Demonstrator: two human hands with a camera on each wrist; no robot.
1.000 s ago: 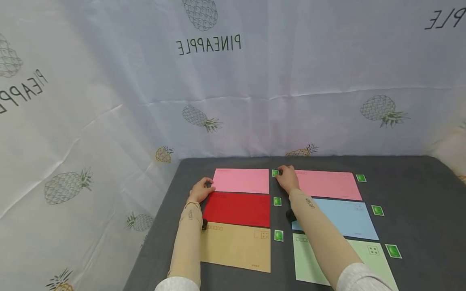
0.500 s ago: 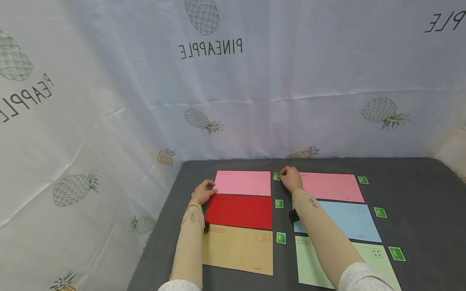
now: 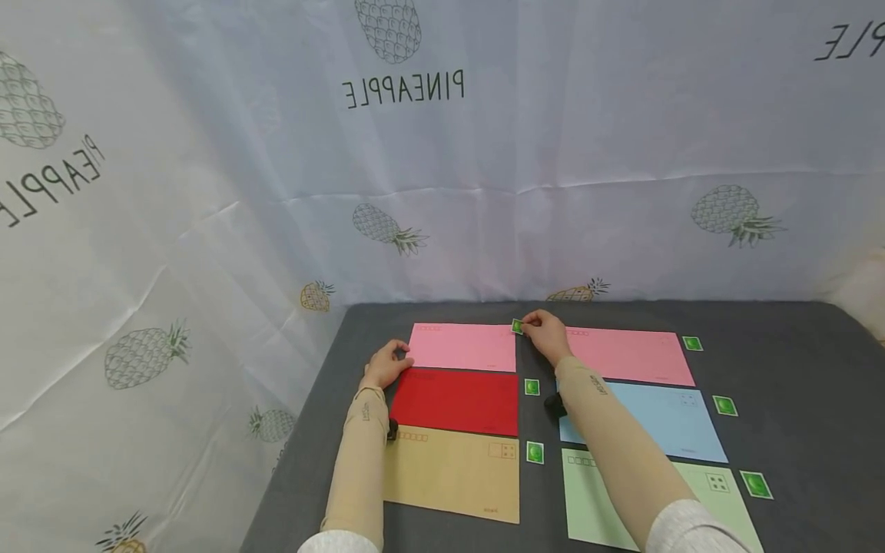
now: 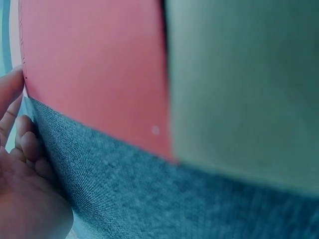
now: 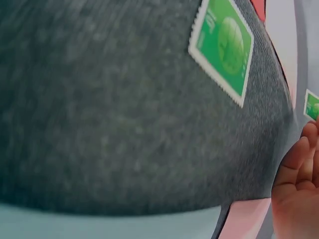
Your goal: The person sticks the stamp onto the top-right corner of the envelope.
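My right hand (image 3: pixel 548 336) pinches a green postage stamp (image 3: pixel 517 327) at the upper right corner of the left-hand pink envelope (image 3: pixel 459 347). In the right wrist view the held stamp (image 5: pixel 312 105) is raised at the fingertips, at the right edge. At that envelope's left side is my left hand (image 3: pixel 387 365), its fingers relaxed and its thumb touching near the lower left corner. Below lie a red envelope (image 3: pixel 456 403) and a tan envelope (image 3: pixel 452 476). The left wrist view shows the left hand (image 4: pixel 25 174) beside the red envelope (image 4: pixel 94 64).
A second column holds a pink envelope (image 3: pixel 629 355), a blue envelope (image 3: pixel 664 418) and a green envelope (image 3: pixel 698 491), partly under the right forearm. Stamps lie beside the envelopes, such as one by the red envelope (image 3: pixel 531 387). The dark grey table (image 3: pixel 816 369) meets a pineapple-print curtain (image 3: pixel 484 230).
My right hand has picked the top stamp off the table and moved it left to the pink envelope's corner. The left hand has stayed by the envelope's left edge.
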